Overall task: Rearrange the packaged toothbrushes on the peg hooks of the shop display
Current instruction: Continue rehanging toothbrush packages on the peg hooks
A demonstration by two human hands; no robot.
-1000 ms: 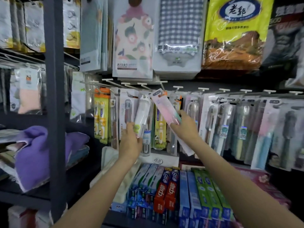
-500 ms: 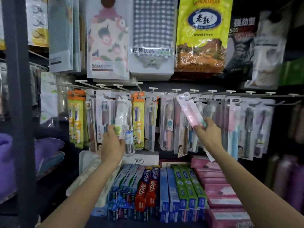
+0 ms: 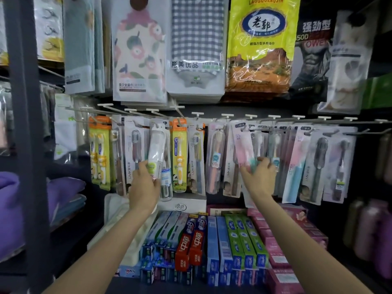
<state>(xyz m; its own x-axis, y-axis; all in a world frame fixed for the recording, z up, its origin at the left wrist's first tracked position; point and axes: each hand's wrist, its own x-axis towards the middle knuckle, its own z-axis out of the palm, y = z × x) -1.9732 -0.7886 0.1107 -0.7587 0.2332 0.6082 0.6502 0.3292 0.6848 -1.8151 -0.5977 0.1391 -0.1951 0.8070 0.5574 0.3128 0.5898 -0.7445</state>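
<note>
A row of packaged toothbrushes hangs from white peg hooks [image 3: 197, 114] across the middle of the display. My left hand [image 3: 146, 183] grips the lower end of a white toothbrush travel case [image 3: 156, 146], whose top reaches a hook on the left. My right hand [image 3: 258, 177] holds the bottom of a pink toothbrush pack [image 3: 242, 143], tilted, with its top hole at a hook near the centre. An orange-topped children's toothbrush pack [image 3: 179, 153] hangs between the two hands.
Packaged towels [image 3: 196, 47] and a yellow cloth bag [image 3: 261, 43] hang above the hooks. Toothpaste boxes [image 3: 195, 238] fill the shelf below my arms. A dark shelf upright [image 3: 23, 124] stands at the left, with purple folded towels [image 3: 12, 209] behind it.
The view has swung right and closer to the hooks. My right hand has carried the pink pack rightward and up to a hook near the centre. My left hand keeps hold of the white case.
</note>
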